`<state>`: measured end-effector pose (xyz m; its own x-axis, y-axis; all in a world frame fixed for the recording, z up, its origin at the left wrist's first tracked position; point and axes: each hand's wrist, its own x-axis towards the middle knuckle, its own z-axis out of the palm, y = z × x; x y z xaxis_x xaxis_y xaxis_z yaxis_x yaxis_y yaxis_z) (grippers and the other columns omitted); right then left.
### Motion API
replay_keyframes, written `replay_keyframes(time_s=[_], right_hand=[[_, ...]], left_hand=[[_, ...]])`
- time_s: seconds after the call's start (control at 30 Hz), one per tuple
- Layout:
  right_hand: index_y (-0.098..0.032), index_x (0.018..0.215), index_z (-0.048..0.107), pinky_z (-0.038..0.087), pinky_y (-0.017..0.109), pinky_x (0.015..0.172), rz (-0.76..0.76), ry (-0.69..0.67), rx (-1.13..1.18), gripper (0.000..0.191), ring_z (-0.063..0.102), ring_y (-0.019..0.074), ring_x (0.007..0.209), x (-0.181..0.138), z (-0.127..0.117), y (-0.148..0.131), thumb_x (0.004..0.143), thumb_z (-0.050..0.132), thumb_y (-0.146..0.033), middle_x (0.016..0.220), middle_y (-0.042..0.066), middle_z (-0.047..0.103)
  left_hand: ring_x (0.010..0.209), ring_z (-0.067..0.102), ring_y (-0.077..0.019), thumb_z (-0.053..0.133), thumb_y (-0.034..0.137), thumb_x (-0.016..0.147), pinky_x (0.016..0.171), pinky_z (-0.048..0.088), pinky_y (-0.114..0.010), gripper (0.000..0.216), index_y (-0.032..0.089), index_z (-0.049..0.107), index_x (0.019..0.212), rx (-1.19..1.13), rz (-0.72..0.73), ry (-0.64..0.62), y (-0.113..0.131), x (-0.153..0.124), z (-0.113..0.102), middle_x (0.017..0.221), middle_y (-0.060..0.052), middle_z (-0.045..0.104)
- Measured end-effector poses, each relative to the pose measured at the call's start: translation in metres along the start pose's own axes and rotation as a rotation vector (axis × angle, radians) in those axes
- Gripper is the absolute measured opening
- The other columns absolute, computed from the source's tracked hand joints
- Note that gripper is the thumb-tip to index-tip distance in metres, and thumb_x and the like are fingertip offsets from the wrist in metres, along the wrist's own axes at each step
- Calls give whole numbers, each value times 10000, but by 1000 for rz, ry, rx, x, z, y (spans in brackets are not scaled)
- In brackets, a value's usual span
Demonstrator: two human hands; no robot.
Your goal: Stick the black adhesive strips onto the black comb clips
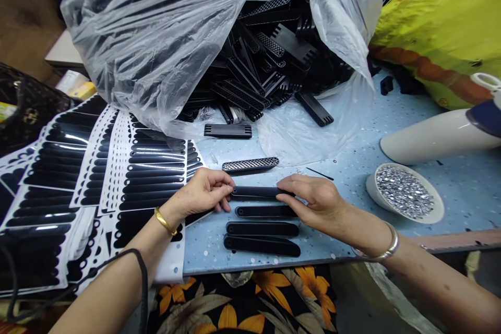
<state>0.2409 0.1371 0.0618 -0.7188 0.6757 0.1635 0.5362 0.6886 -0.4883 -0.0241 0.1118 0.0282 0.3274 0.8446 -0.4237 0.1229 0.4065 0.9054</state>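
Between my two hands lies a long black strip [256, 192] with rounded ends, low over the table. My left hand [209, 189], with a gold bangle at the wrist, pinches its left end. My right hand [313, 195], wearing a silver bangle, grips its right end between thumb and fingers. Whether the strip is one piece or a sticker on a bar is hard to make out. Below it, several smooth black bars [262, 229] lie roughly parallel near the table edge. Just above sits a black bar with a lattice face [250, 165].
An open clear plastic bag [156, 36] of black plastic parts [270, 62] fills the back. Sheets of black stickers [156, 167] overlap at left. A white bowl [371, 188] of small shiny metal pieces and a lying white bottle [426, 135] are at right.
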Motion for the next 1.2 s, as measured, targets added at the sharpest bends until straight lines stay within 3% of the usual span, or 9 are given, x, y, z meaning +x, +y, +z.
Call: replay_keyframes(time_s=[0.47,0.67,0.9,1.2], right_hand=[[-194,898,656,571,312,659,-21,15,8,161,672,192,730,0,2,0,938,502,-173,820,63,699],[-180,883,654,561,318,653,-39,14,-3,176,664,192,721,-1,2,0,934,488,-149,817,70,696],[-174,878,662,561,317,672,7,-12,50,169,662,189,738,-4,5,4,945,509,-189,833,69,704],[-175,984,710,575,319,743,66,-48,163,168,686,188,789,-6,2,11,947,573,-265,865,61,737]], left_hand=[[459,663,-134,676,265,769,347,417,-134,169,121,624,696,9,-33,105,7,-2,9,543,9,596],[370,577,-94,718,224,725,337,383,-138,184,108,682,864,69,-32,128,9,-3,13,505,47,566],[315,503,-71,660,219,760,335,339,-140,146,121,668,651,112,-4,218,13,-2,19,404,57,502],[330,463,-61,626,267,767,362,348,-146,197,131,661,630,135,2,201,16,-5,19,391,45,511]])
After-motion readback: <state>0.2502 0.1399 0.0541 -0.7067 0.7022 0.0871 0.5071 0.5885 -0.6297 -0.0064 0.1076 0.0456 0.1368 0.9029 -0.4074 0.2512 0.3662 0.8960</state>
